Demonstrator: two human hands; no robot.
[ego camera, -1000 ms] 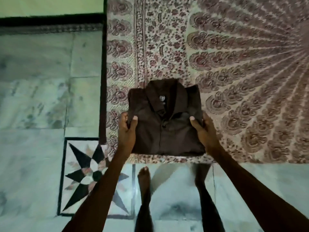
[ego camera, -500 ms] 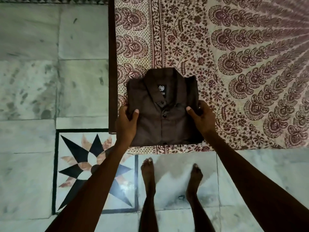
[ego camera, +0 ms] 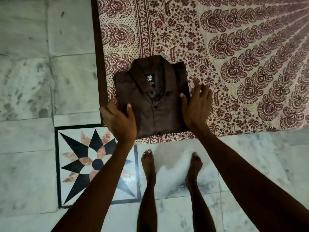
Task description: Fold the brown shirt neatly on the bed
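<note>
The brown shirt [ego camera: 155, 118] is lying as a compact rectangle at the near left corner of the bed [ego camera: 234, 64], front up, with the collar [ego camera: 150, 69] pointing toward the far edge and the neck label [ego camera: 149, 77] showing. Its hem side is sitting just inside the near edge of the printed bedsheet.

The left hand [ego camera: 119, 121] is sitting at the shirt's left side, thumb lying on the cloth and fingers curving over the bed's left edge. They are blurred, so I cannot tell whether they are gripping the fold or only steadying it. The right hand [ego camera: 197, 108] is spreading wide, fingers straight and fanned beside the shirt's right side, holding nothing, with only the thumb [ego camera: 183, 97] touching the fabric.

As for progress, the folding itself is looking done. Sleeves and sides are tucked out of sight, the placket with its buttons [ego camera: 155, 107] is running straight down the middle, and the outline is looking square. What seems to be remaining is small: perhaps a last pat to flatten the edges, then both hands coming away. The person's bare feet [ego camera: 148, 158] are standing on the marble floor [ego camera: 25, 81] just off the near edge.
</note>
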